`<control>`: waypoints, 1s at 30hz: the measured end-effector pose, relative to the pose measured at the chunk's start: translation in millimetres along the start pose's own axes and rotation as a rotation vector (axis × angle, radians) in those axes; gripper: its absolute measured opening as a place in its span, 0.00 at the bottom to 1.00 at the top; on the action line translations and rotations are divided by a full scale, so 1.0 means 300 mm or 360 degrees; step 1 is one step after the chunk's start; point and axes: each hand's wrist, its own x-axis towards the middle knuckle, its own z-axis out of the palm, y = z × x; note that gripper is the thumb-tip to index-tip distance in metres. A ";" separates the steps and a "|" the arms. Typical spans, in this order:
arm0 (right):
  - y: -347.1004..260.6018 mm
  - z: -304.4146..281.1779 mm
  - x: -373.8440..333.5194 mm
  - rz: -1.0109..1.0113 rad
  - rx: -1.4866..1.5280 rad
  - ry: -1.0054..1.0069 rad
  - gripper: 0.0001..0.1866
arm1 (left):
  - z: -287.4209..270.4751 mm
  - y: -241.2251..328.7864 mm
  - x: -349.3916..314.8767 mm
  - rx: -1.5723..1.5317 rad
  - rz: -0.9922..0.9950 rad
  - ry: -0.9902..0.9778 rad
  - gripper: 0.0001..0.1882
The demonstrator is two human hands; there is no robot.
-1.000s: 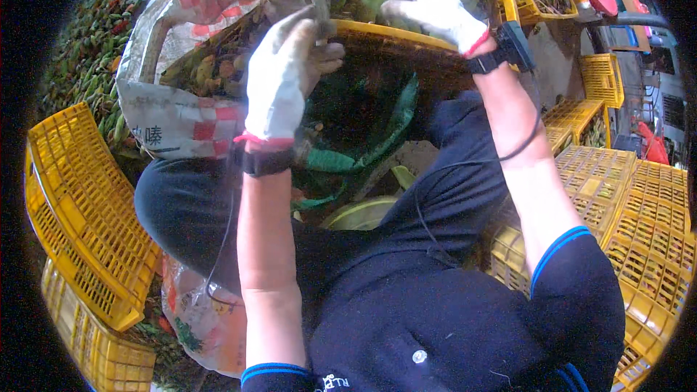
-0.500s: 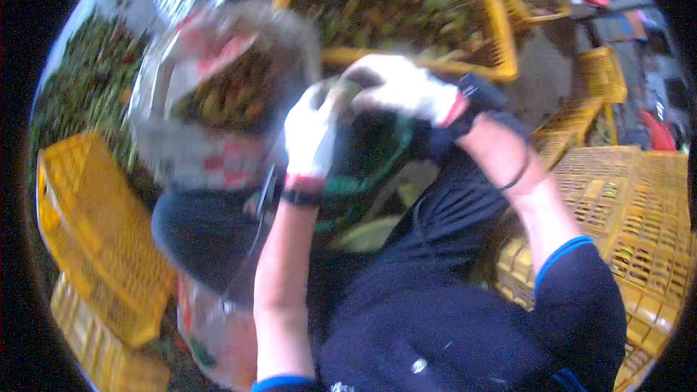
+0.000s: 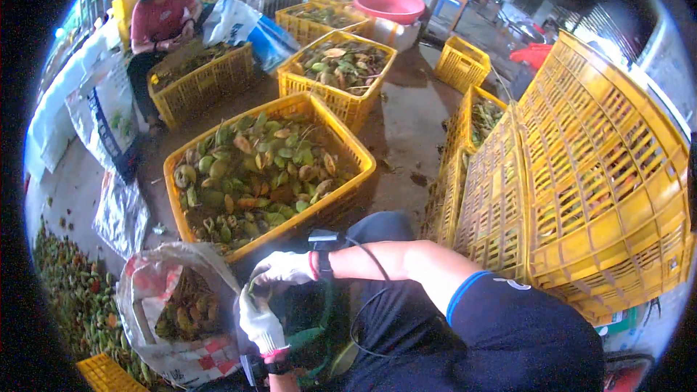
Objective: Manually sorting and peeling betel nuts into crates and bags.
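Note:
My left hand [image 3: 260, 323], in a white glove with a red cuff, is raised beside the mouth of a white woven sack [image 3: 134, 305]. My right hand [image 3: 284, 267], gloved alike, meets it at the fingertips. Both are closed around a small greenish fruit [image 3: 259, 287], mostly hidden by the fingers. Brownish split husks [image 3: 190, 312] lie inside the sack, to the left of my hands. Just beyond them stands a yellow crate [image 3: 341, 190] holding many green and brown fruits [image 3: 254, 160].
Stacked yellow crates [image 3: 581, 167] rise on my right. More filled crates [image 3: 337, 98] and a pink basin [image 3: 389, 4] stand farther off. Loose fruits [image 3: 80, 297] cover the floor at left. A co-worker [image 3: 163, 18] sits behind a crate [image 3: 207, 87] at the far left.
My view has tilted up and turned, bringing in the far crates and the co-worker. In the picture my hands sit lower and farther left, still together around the fruit.

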 end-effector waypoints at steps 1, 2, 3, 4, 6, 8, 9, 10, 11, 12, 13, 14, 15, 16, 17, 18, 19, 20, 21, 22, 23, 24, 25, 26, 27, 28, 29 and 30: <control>0.012 0.001 0.009 0.0030 0.0087 -0.0015 0.17 | 0.011 -0.007 -0.001 0.0028 0.0013 0.0038 0.19; 0.028 0.001 0.004 0.0081 0.0275 -0.0036 0.15 | 0.026 -0.007 -0.003 0.0022 0.0036 0.0028 0.19; 0.016 0.044 0.005 0.0055 0.0292 0.0008 0.15 | 0.018 -0.024 -0.007 0.0088 0.0075 0.0095 0.20; 0.001 0.081 -0.002 0.0150 0.0407 -0.0017 0.15 | 0.008 -0.042 -0.010 0.0151 0.0113 0.0166 0.21; 0.005 0.084 -0.018 0.0263 0.0502 -0.0021 0.17 | 0.016 -0.031 -0.007 0.0243 0.0216 0.0179 0.21; -0.012 0.078 -0.013 0.0071 0.0338 -0.0073 0.18 | 0.020 -0.018 -0.008 0.0243 0.0186 0.0188 0.22; -0.024 0.077 -0.009 0.0037 0.0207 -0.0059 0.18 | 0.021 -0.020 -0.006 0.0204 0.0193 0.0190 0.22; -0.036 0.078 -0.008 0.0001 -0.0019 -0.0026 0.18 | 0.021 -0.023 -0.004 0.0164 0.0198 0.0194 0.23; -0.044 0.078 -0.011 -0.0034 -0.0244 0.0011 0.19 | 0.025 -0.026 -0.004 0.0163 0.0205 0.0210 0.23; -0.035 0.080 -0.007 -0.0141 -0.0281 0.0035 0.19 | 0.028 -0.029 -0.005 0.0161 0.0239 0.0237 0.24; -0.034 0.082 -0.004 -0.0150 -0.0294 0.0024 0.19 | 0.027 -0.033 -0.008 0.0160 0.0272 0.0266 0.25; -0.033 0.085 -0.001 -0.0192 -0.0300 0.0021 0.18 | 0.023 -0.036 -0.016 0.0183 0.0341 0.0256 0.27; -0.019 0.077 0.000 -0.0233 -0.0305 0.0032 0.18 | 0.028 -0.024 -0.023 0.0253 0.0402 0.0248 0.28; 0.000 0.079 0.003 -0.0159 -0.0229 0.0068 0.18 | 0.029 -0.008 -0.038 0.0224 0.0411 0.0234 0.28; -0.007 0.106 0.009 -0.0185 -0.0487 0.0135 0.18 | 0.013 -0.010 -0.055 0.0218 0.0398 0.0233 0.29; 0.031 0.091 0.018 -0.0260 -0.0634 0.0277 0.17 | 0.028 -0.003 -0.058 0.0213 0.0458 0.0196 0.29; 0.076 0.084 0.022 -0.0331 -0.0776 0.0419 0.17 | 0.053 -0.010 -0.064 0.0271 0.0462 0.0152 0.28; 0.085 0.101 0.025 -0.0317 -0.0694 0.0415 0.17 | 0.055 -0.033 -0.068 0.0322 0.0462 0.0183 0.28; 0.092 0.108 0.035 -0.0316 -0.0685 0.0396 0.17 | 0.059 -0.058 -0.069 0.0377 0.0459 0.0210 0.27; 0.102 0.111 0.048 -0.0293 -0.0829 0.0460 0.16 | 0.070 -0.084 -0.070 0.0302 0.0383 0.0166 0.27; 0.123 0.138 0.057 -0.0255 -0.0944 0.0500 0.16 | 0.066 -0.107 -0.081 0.0254 0.0279 0.0110 0.27; 0.139 0.100 0.065 -0.0333 -0.1022 0.0437 0.14 | 0.111 -0.157 -0.049 0.0045 0.0322 0.0113 0.26; 0.135 0.057 0.064 -0.0509 -0.1256 0.0451 0.12 | 0.118 -0.121 -0.046 0.0201 0.0364 0.0100 0.25; 0.131 0.008 0.054 -0.1067 -0.1512 0.0397 0.12 | 0.120 -0.086 -0.034 0.0163 0.0324 -0.0001 0.25; 0.081 0.046 0.061 -0.0589 -0.1572 0.0329 0.12 | 0.108 -0.114 -0.034 0.0168 0.0311 0.0066 0.26; 0.044 0.047 0.045 -0.0312 -0.1533 0.0321 0.13 | 0.085 -0.056 -0.021 0.0108 0.0204 0.0030 0.27; -0.011 0.066 0.038 -0.0304 -0.1527 0.0276 0.16 | 0.063 -0.060 -0.017 -0.0002 0.0203 0.0070 0.26; 0.017 0.026 0.054 -0.0177 -0.1381 0.0318 0.19 | 0.080 -0.060 0.001 0.0029 0.0124 0.0023 0.25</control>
